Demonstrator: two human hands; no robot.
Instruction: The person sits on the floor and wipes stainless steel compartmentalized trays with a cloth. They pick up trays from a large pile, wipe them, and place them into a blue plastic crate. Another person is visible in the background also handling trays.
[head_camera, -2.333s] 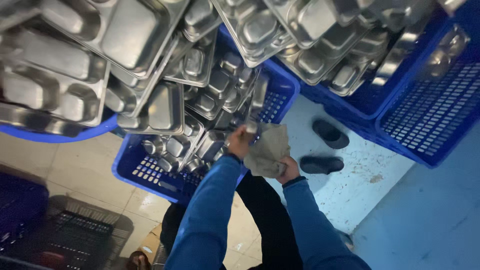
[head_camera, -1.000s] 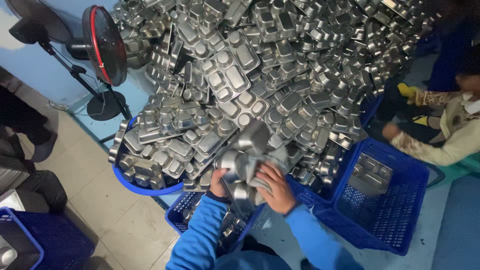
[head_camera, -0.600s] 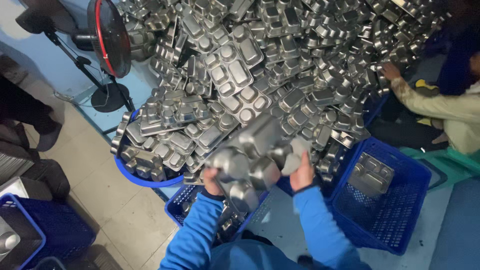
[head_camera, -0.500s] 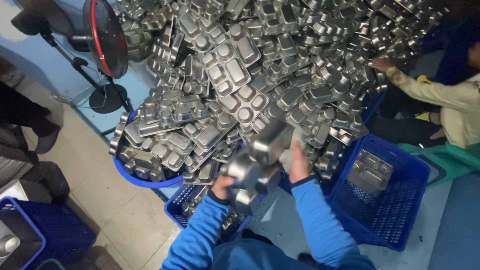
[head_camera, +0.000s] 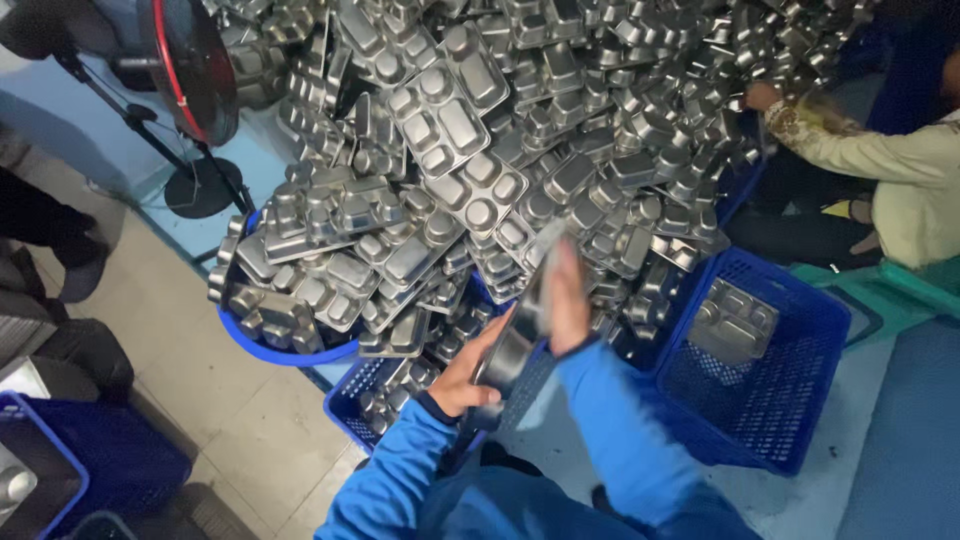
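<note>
Steel tray, edge-on, blurred, both hands gripping

Beige tiled floor at lower left, pale blue floor at right. A standing fan (red-rimmed guard) rests against a light blue wall. Lighting is dim and cool.

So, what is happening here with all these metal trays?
A person in blue sleeves holds one steel tray edge-on between both hands: the left hand grips its lower end, the right hand presses flat on its upper part. In front of them is a huge heap of trays spilling over a round blue tub and blue crates. The crate on the right holds only a few trays. A second person's hand reaches into the heap at the upper right. A fan stands on the left.
</note>
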